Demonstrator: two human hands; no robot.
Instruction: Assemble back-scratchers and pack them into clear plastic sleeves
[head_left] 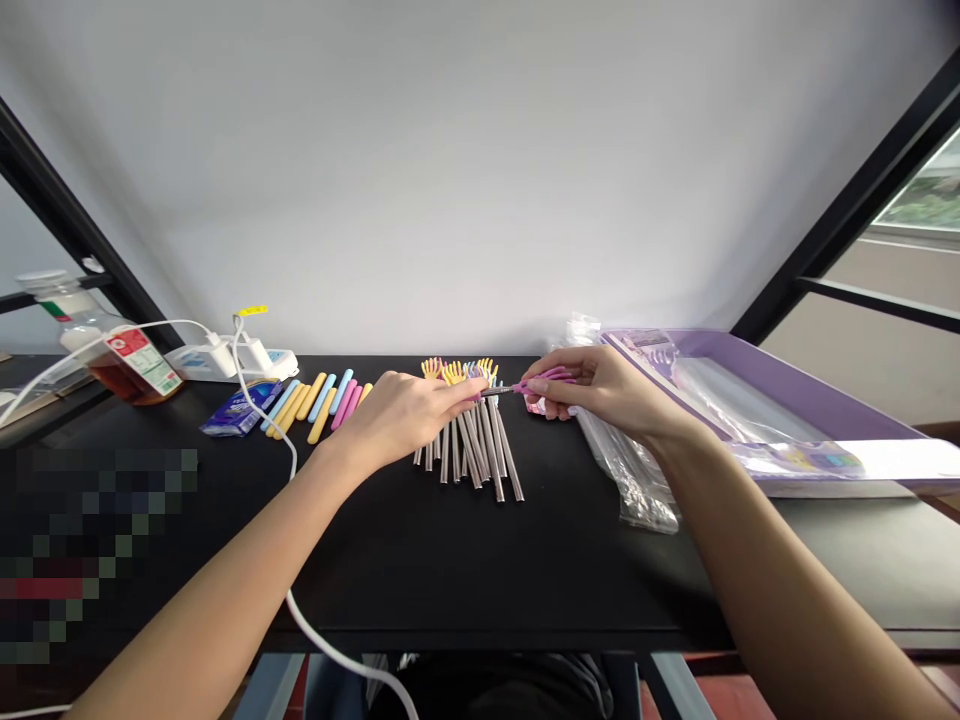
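Observation:
Held level between both hands is a pink back scratcher with a short metal rod (pixel 496 391). My left hand (pixel 401 415) is closed around its handle end, which the fingers mostly hide. At the other end, my right hand (pixel 592 385) pinches the pink claw-shaped head (pixel 553 378). Below and behind my left hand lies a bunch of metal rods (pixel 480 450) with yellow, blue and pink claw heads (pixel 455 372) pointing to the wall. Left of them several yellow, blue and pink handles (pixel 322 400) lie side by side, some partly hidden by my left hand.
Clear plastic bags (pixel 630 475) lie right of the rods, beside a purple box (pixel 795 385) with plastic inside. At left are a blue packet (pixel 238 408), a power strip (pixel 281 362), a jar of brown liquid (pixel 124 350) and a white cable (pixel 294 590) crossing the black table (pixel 480 570).

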